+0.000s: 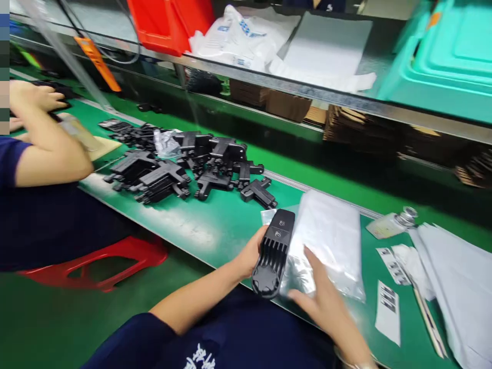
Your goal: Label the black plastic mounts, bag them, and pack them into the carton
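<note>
My left hand [252, 252] is closed around a black plastic part [273, 251] with a ribbed middle, a rounded near end and two small marks on its flat far end. The part is tilted up above the front edge of the bench. To its right, my right hand [322, 293] is open, thumb and forefinger apart, with nothing between them. It hovers over the near side of a stack of clear plastic bags [330, 230]; whether it touches them I cannot tell. A pile of black T-shaped plastic parts [165, 177] lies to the left on the green bench [203, 225].
On the right are a clear bottle [390, 224], label strips [388, 307], a brush [428, 320] and white sheets [461, 287]. A shelf above holds a red bin [165, 25] and teal crates [442, 66]. A co-worker's arm [49, 138] rests at left, near a red stool [103, 261].
</note>
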Motion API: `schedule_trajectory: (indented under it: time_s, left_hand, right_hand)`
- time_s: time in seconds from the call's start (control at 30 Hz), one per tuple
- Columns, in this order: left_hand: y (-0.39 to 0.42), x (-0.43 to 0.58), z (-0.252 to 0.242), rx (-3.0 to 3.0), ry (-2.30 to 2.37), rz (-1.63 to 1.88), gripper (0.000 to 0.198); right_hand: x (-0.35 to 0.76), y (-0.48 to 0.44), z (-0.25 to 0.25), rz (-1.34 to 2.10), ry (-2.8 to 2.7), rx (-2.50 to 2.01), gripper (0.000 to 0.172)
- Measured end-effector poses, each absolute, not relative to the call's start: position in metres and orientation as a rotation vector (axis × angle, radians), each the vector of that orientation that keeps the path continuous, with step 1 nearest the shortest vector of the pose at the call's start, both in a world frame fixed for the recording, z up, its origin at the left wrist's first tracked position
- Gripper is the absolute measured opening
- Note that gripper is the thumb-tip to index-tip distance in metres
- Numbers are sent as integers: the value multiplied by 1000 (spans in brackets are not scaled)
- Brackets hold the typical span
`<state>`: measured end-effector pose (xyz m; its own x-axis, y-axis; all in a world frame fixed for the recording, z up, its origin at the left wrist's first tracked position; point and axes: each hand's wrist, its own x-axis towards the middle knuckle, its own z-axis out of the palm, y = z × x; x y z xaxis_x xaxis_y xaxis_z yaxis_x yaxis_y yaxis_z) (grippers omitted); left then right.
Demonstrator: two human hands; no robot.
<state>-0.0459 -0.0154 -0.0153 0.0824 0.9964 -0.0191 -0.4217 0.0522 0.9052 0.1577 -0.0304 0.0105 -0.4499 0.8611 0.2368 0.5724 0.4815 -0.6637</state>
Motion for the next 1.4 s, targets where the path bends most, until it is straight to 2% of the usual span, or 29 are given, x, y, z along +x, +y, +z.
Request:
schedule_trajectory:
  time_s: [0.07, 0.17, 0.27, 0.4, 0.47, 0.6, 0.67, 0.77, 0.9, 1.03, 1.23, 1.4]
  left_hand:
    - [-18, -23, -12, 905, 723, 1208, 61]
    - [-15, -25, -1, 947, 561, 1057, 68]
    - [-4, -41, 9, 1019, 487, 932, 72]
    - [9, -41, 8, 1192, 780, 866, 80]
    - [9, -35, 3, 1224, 938, 858, 75]
    - [0, -35, -3, 1294, 1035, 903, 67]
    - [-5, -39, -1, 1382, 1069, 902, 67]
    - [-10, -43, 3, 1541, 1070, 906, 67]
    - [-12, -43, 4, 1643, 955, 946, 61]
    - [-14, -44, -1, 1615, 897, 1010, 60]
    - [-18, -43, -7, 1407, 954, 1040, 70]
    - [-13, -36, -9, 1193, 946, 1069, 68]
  right_hand:
    - [152, -40, 6, 790, -2098, -1189, 69]
    - [156, -39, -2, 796, -1913, -1261, 47]
    - [178, -36, -3, 514, -1905, -1355, 32]
    - [200, -39, 4, 115, -2114, -1321, 32]
    - [204, -43, 7, 84, -2213, -1251, 39]
    - [217, -47, 6, 433, -1978, -1370, 51]
    - [224, -46, 0, 798, -1688, -1474, 48]
    - [226, -43, -7, 1348, -1325, -1382, 50]
    - [219, -42, -3, 1493, -1039, -1276, 45]
    - [221, -46, 2, 1387, -1149, -1279, 36]
    - [224, -51, 6, 1087, -1466, -1294, 24]
    - [223, -51, 15, 693, -1846, -1268, 20]
